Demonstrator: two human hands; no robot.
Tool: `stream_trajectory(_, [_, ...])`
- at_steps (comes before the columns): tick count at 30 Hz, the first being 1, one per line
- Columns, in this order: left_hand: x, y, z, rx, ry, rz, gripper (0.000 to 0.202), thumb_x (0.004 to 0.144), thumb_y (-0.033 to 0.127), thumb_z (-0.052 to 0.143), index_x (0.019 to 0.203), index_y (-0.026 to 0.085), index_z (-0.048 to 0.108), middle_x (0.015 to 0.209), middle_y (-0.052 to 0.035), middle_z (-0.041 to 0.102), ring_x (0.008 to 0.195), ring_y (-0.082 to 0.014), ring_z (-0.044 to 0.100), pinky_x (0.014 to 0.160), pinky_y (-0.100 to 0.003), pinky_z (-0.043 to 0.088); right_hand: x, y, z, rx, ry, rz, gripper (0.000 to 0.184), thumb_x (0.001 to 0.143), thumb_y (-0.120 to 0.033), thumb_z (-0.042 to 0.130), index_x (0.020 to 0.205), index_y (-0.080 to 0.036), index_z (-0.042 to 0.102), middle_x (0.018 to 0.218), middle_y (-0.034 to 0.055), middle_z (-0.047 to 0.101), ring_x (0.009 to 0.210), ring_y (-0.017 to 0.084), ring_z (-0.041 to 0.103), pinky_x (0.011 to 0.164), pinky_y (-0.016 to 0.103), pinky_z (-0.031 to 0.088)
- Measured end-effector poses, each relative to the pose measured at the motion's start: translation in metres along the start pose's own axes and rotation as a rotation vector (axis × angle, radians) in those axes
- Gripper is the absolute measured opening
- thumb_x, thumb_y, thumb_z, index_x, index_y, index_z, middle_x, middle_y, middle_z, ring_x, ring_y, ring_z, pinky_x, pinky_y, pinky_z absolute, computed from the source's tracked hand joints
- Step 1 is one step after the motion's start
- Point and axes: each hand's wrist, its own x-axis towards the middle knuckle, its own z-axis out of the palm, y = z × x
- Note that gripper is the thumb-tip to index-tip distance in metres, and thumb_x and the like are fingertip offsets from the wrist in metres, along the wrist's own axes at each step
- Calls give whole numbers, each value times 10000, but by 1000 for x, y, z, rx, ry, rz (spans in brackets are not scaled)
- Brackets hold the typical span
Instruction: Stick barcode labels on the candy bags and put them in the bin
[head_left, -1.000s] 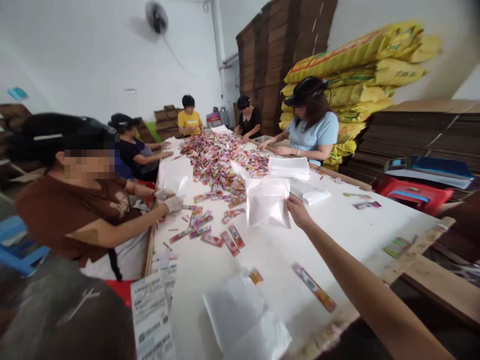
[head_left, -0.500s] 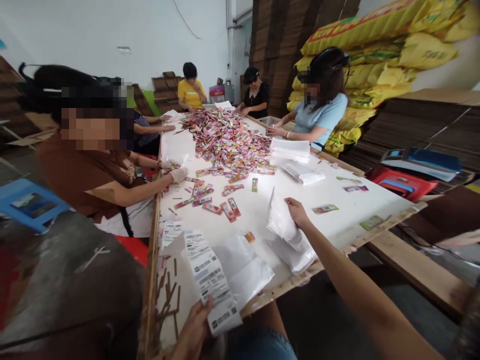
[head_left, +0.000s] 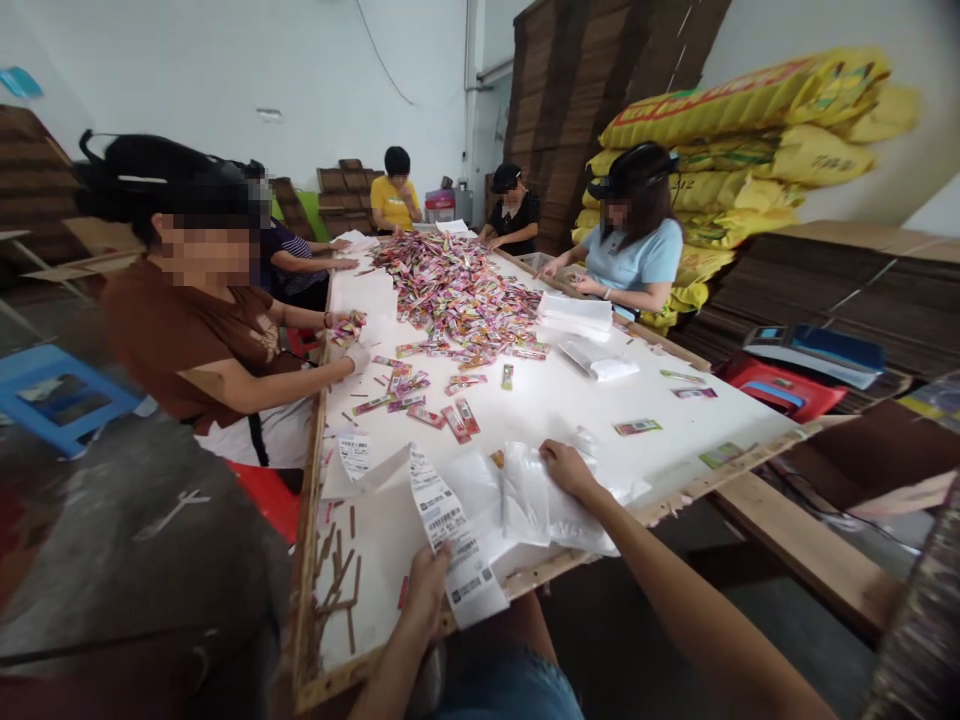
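Note:
My left hand [head_left: 429, 585] pinches the lower part of a strip of printed labels [head_left: 447, 515] at the table's near edge. The strip slants up and away over the white tabletop. To its right, my right hand [head_left: 571, 470] has its fingers closed on the top of a clear plastic bag [head_left: 525, 490]. This bag lies low over other bags, and its lower edge reaches the wooden rim. A white plastic sheet or bag [head_left: 474, 485] lies between the strip and the held bag. A smaller printed label [head_left: 354, 455] rests further left.
A big heap of colourful small packets [head_left: 450, 285] covers the table's far middle, with loose packets [head_left: 459, 420] nearer. Brown sticks [head_left: 337, 575] lie in the near left corner. Co-workers sit around the table, one in a brown shirt [head_left: 187, 330] at left. Yellow sacks [head_left: 735, 150] are stacked behind.
My right hand has lowered the plastic bag from a raised position and moved it left, towards the labels. My left hand and the strip have shifted slightly up and right.

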Motion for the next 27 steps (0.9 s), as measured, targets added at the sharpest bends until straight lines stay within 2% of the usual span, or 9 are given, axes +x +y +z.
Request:
stream_trajectory(3, [6,15,-19,20,52,58,226,765,262,645,892,75,654,793,-133,732,807,-237,689,771,-324,530,12,6,-10,-25,14,2,206,777,-147,436,778,-161,642,813,75,668,760,172,557,714,252,354])
stream_trajectory(7, [-2,53,-62,38,30,73,179,735,230,674,852,95,664,802,-108,739,710,-206,684,689,-285,529,22,8,-33,-16,-5,-31,211,743,-135,435,736,-153,645,772,66,663,742,177,552,713,261,368])
stream_trajectory(10, [-3,82,-92,52,-46,17,293,683,254,723,919,88,675,829,-121,741,673,-222,684,648,-306,532,23,-9,-38,18,-100,-121,229,733,-143,425,717,-153,653,720,41,659,711,176,556,701,263,395])
stream_trajectory(12, [3,95,-104,54,-110,-8,416,651,285,749,1005,83,665,872,-137,738,730,-251,691,688,-335,535,20,-31,-28,43,-197,-213,251,752,-161,420,760,-160,671,758,26,677,746,173,575,716,253,415])
stream_trajectory(16, [17,107,-108,67,-177,10,498,654,298,744,1094,93,635,927,-132,735,829,-257,688,771,-339,521,1,-80,19,22,-381,-357,242,772,-176,466,813,-177,705,860,27,709,791,162,602,739,236,424])
stream_trajectory(20, [6,99,-102,109,-204,19,446,710,357,690,1080,113,643,943,-129,733,838,-257,683,781,-365,519,-23,-104,60,-94,-487,-385,178,751,-224,569,659,-153,704,702,66,695,644,175,586,625,258,401])
stream_trajectory(24, [-14,82,-97,201,-206,-20,348,629,272,761,895,56,701,864,-140,738,820,-287,675,778,-373,512,-34,-99,71,-173,-509,-386,279,809,-332,551,645,-165,702,668,55,686,617,161,570,589,247,373])
stream_trajectory(27, [-20,80,-106,205,-109,66,342,611,234,773,897,60,700,892,-105,741,831,-245,666,810,-317,497,-29,-90,65,-233,-481,-349,275,826,-334,533,714,-160,715,746,75,704,670,170,591,612,248,376])
